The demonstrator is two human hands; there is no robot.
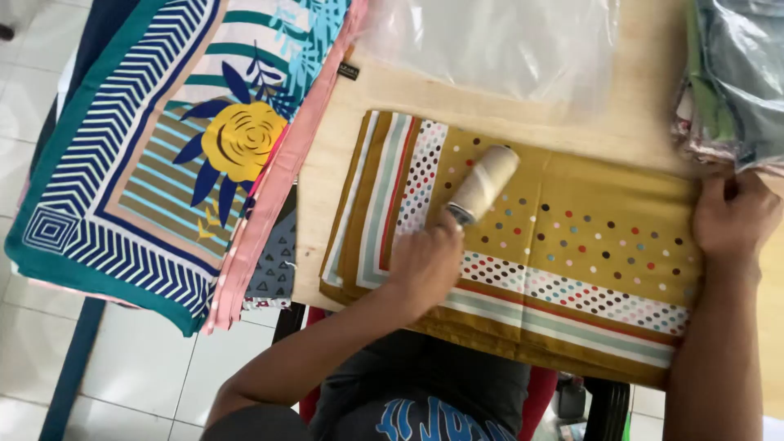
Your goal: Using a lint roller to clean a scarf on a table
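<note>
While the left hand (425, 261) closes its grip around the handle of a lint roller (483, 184), the roller's pale drum lies tilted on a folded mustard scarf (588, 204) printed with coloured dots and striped borders. That scarf lies flat on a pale wooden counter (523, 110), its long edge toward the person. At the scarf's far right end, the right hand (733, 216) presses down on the cloth with fingers curled over the edge, its grip clamped on the fabric. Above the scarf a clear plastic bag (498, 41) lies on the counter. Left of the counter hangs a teal scarf (122, 163) with a yellow flower, and bagged cloths (735, 73) sit at the upper right.
</note>
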